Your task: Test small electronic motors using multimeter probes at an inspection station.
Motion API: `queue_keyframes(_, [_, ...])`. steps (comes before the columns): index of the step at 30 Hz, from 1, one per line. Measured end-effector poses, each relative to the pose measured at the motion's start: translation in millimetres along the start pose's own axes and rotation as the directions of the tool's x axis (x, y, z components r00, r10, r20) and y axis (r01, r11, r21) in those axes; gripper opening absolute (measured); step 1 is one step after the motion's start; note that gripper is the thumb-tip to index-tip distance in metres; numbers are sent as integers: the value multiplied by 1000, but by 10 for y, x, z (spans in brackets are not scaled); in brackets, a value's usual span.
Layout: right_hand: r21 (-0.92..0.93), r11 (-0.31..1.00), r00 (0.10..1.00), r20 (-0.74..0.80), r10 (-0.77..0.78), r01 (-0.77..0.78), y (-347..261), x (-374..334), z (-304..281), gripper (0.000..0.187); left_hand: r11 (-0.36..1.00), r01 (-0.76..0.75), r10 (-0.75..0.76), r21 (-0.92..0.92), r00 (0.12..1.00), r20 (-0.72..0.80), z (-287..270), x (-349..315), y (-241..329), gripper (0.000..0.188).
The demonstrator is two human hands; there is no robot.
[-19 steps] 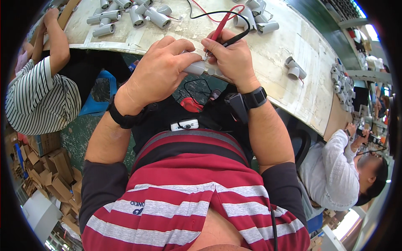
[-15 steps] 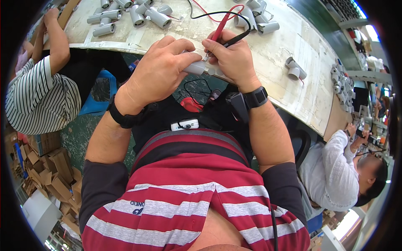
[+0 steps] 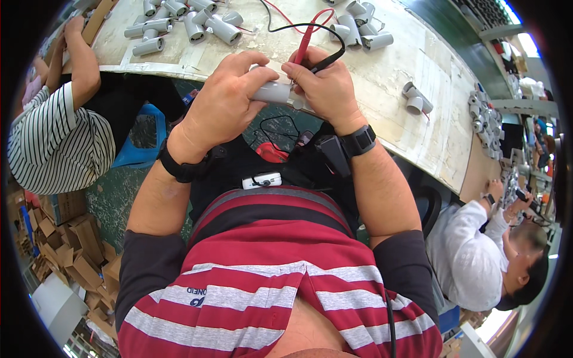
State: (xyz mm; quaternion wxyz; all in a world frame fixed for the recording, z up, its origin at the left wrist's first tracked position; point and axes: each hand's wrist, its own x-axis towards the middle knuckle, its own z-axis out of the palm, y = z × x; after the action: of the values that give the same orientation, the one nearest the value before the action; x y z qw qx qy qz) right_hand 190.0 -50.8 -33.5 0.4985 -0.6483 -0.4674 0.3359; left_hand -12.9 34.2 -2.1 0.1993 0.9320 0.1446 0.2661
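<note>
My left hand point(image 3: 225, 98) is closed round a grey cylindrical housing point(image 3: 273, 92), held sideways over the table's near edge. Its right end points at my right hand point(image 3: 325, 86). Two test probes, a red one point(image 3: 303, 46) and a black one point(image 3: 330, 59), are gripped together in those right fingers. The probe tips meet the housing's end, but the fingers hide whether they touch anything there. From the probes a red and a black lead curve away across the table.
Several grey housings point(image 3: 227, 33) are heaped at the far left, with more point(image 3: 377, 41) at the far middle. One housing point(image 3: 414, 105) lies to the right on the worn table point(image 3: 441, 140). Co-workers sit at both sides. Cardboard boxes point(image 3: 83, 265) are piled at lower left.
Both hands have shifted slightly left. The left fingers have changed their hold, so more of the housing shows. The probes moved along with my right hand.
</note>
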Motion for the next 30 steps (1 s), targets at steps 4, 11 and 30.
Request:
queue_keyframes(4, [3, 999, 999, -26, -33, 33, -6, -4, 28, 16, 999, 37, -37, 19, 999, 10, 13, -34, -126, 39])
queue_keyframes(11, [-56, 995, 995, -42, -90, 88, 30, -5, 40, 16, 996, 85, -84, -18, 996, 18, 61, -57, -207, 42])
queue_keyframes(30, [-7, 999, 997, -66, -48, 48, -10, -8, 88, 12, 980, 193, -191, 42, 980, -51, 195, -156, -54, 57])
